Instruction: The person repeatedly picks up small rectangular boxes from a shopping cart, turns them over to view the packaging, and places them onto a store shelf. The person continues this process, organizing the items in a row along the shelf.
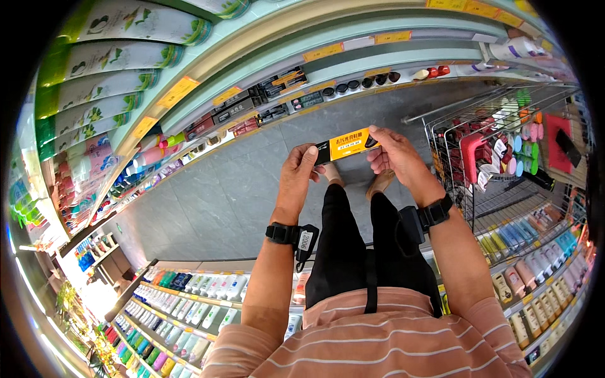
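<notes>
A long, narrow cardboard box of shoe polish (pixel 347 144), yellow and black with printed writing, is held level between my two hands above the floor. My left hand (pixel 298 165) pinches its black end, thumb on the front face. The yellow end sits in my right hand (pixel 390 150), its thumb on the upper corner and the fingers curled below. Each wrist wears a black strap with a small device. Past the box, on the lower shelf, stand dark round containers (pixel 341 88) and a row of small cartons (pixel 307 101).
Shelving with price tags (pixel 177 92) curves along the far side and left. To the right stands a wire shopping cart (pixel 472 203) holding bottles and a red basket (pixel 468 156). Shelves of bottles (pixel 198 316) lie behind me, either side. Grey tiled floor (pixel 212 198) runs between.
</notes>
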The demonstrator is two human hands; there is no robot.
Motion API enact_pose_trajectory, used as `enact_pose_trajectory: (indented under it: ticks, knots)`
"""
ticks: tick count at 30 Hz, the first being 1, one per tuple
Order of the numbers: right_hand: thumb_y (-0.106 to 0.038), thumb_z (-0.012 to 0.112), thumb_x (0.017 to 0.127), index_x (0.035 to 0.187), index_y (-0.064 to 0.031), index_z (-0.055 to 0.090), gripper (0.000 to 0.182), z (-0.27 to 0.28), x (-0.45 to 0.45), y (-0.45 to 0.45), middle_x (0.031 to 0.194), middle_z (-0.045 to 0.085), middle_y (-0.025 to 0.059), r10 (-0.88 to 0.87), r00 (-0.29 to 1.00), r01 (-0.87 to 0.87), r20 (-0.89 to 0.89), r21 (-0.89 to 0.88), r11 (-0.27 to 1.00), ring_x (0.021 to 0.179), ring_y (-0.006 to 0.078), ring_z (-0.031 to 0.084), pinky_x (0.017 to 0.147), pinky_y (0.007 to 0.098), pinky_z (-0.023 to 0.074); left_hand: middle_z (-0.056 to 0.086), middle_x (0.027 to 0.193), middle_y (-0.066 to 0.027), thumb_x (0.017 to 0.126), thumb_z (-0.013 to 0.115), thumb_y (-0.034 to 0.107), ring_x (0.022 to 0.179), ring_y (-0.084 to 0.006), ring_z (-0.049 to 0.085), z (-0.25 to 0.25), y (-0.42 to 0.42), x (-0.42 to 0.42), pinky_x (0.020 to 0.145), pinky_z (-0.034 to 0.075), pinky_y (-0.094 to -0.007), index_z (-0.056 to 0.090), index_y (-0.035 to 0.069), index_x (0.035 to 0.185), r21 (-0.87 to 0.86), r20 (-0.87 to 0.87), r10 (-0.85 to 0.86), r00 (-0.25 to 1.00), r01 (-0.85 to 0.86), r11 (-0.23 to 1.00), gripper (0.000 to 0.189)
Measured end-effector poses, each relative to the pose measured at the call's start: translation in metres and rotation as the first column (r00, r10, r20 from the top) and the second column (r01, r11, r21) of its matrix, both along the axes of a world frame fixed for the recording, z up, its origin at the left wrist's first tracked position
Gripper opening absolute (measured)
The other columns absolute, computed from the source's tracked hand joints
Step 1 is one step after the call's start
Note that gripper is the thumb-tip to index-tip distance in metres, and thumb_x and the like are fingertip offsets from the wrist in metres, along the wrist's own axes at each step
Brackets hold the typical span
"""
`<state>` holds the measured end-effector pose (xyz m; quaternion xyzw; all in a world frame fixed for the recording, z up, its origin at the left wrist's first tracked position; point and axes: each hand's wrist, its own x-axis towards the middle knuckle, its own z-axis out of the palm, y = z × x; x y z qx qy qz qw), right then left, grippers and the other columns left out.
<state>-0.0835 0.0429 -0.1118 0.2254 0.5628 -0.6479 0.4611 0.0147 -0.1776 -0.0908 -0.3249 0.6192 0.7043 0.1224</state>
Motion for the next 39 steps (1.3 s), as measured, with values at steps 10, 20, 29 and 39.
enact_pose_trajectory:
  ticks: [10,20,29,39]
  knots:
    - [-0.047,0.067,0.090,0.099,-0.0065,0.064,0.041,-0.046,0.009,-0.023,0.068,0.061,0.0040,-0.047,0.999,0.048,0.020,-0.028,0.998,0.050,0.0109,0.058,0.046,0.0233,0.0491,0.061,0.087,-0.0048,0.098,0.056,0.041,0.071,-0.0112,0.059,-0.041,-0.027,0.000,0.061,0.046,-0.0262,0.062,0.001,0.110,-0.140,0.124,-0.088,0.988,0.105,0.985,0.043]
    - [-0.047,0.068,0.089,0.090,-0.0052,0.059,0.043,-0.061,0.027,-0.025,0.057,0.050,0.0002,-0.163,0.986,0.165,0.028,-0.176,0.970,0.041,0.0079,0.046,0.037,0.0250,0.0425,0.061,0.089,-0.0043,0.100,0.054,0.038,0.068,-0.0099,0.056,-0.039,-0.022,-0.007,0.057,0.044,-0.0242,0.057,0.001,0.125,-0.096,0.167,-0.090,0.982,0.107,0.990,0.045]
    - [-0.041,0.066,0.093,0.116,-0.0035,0.065,0.044,-0.065,0.022,-0.004,0.080,0.061,-0.0017,-0.075,0.996,0.075,-0.040,0.009,0.997,0.060,0.0047,0.055,0.052,0.0214,0.0509,0.064,0.097,-0.0060,0.099,0.056,0.031,0.078,-0.0123,0.064,-0.061,-0.013,-0.018,0.064,0.052,-0.0257,0.055,0.007,0.130,-0.024,0.107,-0.065,0.992,0.068,0.997,0.039]
    - [-0.030,0.069,0.090,0.124,0.0045,0.055,0.051,-0.107,-0.032,-0.062,0.094,0.065,0.0059,0.074,0.977,-0.070,-0.200,0.027,0.997,0.076,0.0108,0.063,0.070,0.0257,0.0546,0.059,0.112,-0.0119,0.099,0.056,0.027,0.101,-0.0225,0.064,-0.119,-0.052,-0.043,0.084,0.056,-0.0342,0.044,0.000,0.135,-0.012,-0.028,0.232,0.972,-0.233,0.972,0.047]
